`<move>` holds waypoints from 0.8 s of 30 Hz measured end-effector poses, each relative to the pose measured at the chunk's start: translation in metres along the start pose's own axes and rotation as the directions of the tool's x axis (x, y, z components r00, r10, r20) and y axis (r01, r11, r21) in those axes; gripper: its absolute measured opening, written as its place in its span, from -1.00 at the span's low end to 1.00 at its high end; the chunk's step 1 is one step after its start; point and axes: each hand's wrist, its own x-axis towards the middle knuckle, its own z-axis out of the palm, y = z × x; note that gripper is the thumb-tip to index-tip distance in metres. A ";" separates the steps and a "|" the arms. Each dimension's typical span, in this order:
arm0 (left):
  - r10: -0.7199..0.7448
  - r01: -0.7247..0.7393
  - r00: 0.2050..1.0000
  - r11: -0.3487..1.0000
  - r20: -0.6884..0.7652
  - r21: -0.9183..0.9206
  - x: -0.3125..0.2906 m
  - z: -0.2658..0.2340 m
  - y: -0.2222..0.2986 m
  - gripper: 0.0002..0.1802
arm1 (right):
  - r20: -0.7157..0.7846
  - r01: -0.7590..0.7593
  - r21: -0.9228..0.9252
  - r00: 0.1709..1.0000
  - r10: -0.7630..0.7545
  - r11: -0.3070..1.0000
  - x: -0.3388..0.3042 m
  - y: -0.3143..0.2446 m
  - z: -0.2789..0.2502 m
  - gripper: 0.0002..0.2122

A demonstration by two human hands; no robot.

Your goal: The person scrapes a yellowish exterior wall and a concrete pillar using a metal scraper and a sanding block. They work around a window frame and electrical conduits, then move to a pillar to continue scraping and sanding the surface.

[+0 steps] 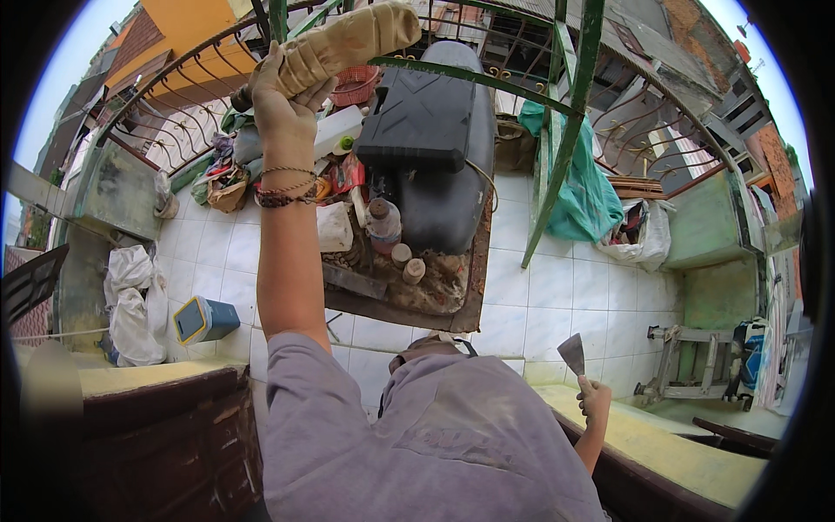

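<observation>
Head view, looking down over a tiled balcony. The left hand (283,104) is raised and clenched around a tan, dirt-coated cloth-wrapped roll (344,45), which lies tilted against the green iron railing (470,76) — its upper end crossing the rail. Beaded bracelets (283,193) circle that wrist. The right hand (595,398), low and well to the right of the railing's slanted post, grasps the handle of a putty knife (572,353), blade upward. Below the railing — a black water tank (448,148), a teal tarp (581,187), white sacks (135,304) and a small blue box (204,320).
</observation>
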 end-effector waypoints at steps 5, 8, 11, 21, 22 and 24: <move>0.108 -0.095 0.992 0.979 0.064 -0.178 -0.011 0.018 -0.008 -0.70 | 0.012 0.007 -0.025 1.000 -0.007 1.000 -0.001 0.004 0.006 -0.57; 0.122 -0.083 0.988 0.934 0.093 -0.346 -0.015 0.031 -0.011 -0.66 | 0.024 0.014 -0.024 1.000 -0.014 1.000 0.002 0.004 0.012 -0.57; 0.014 0.062 0.990 0.847 0.139 -0.528 -0.018 0.042 -0.009 -0.64 | 0.029 0.024 -0.019 0.999 -0.023 1.000 0.007 0.003 0.016 -0.59; -0.044 0.097 0.994 0.795 0.102 -0.599 -0.032 0.077 -0.008 -0.55 | 0.057 0.049 0.017 0.997 -0.049 0.999 0.022 0.000 0.024 -0.60; -0.047 0.092 0.995 0.796 0.091 -0.598 -0.032 0.078 -0.008 -0.55 | 0.056 0.055 0.009 0.997 -0.056 0.998 0.023 -0.001 0.024 -0.60; -0.057 0.109 0.993 0.794 0.106 -0.598 -0.033 0.079 -0.009 -0.55 | 0.063 0.060 0.027 0.996 -0.062 0.998 0.025 -0.001 0.026 -0.60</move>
